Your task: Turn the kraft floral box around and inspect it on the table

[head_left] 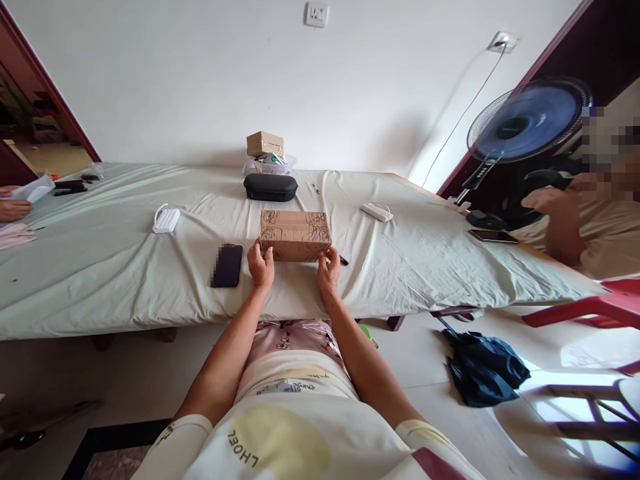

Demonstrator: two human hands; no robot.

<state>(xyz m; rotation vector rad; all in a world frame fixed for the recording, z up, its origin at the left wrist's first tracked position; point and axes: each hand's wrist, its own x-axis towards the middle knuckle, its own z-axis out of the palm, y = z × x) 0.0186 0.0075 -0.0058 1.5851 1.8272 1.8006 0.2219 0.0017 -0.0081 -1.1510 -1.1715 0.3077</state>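
Note:
A brown cardboard box (295, 230) with black scribbles near its corners rests on the cloth-covered table in front of me. My left hand (261, 265) grips its near left corner, thumb on the front face. At the near right corner my right hand (329, 267) holds it the same way. Just beyond the right hand a black pen (344, 260) pokes out, partly hidden by box and hand. A dark phone (227, 265) lies on the cloth left of my left hand.
Behind the box sit a black zip case (270, 187), a plastic tray (260, 167) and a small carton (265, 143). White cabled blocks (167, 221) (377, 212) lie either side. A fan (525, 123) and another person (565, 207) are at right; another person's hand (15, 209) shows far left.

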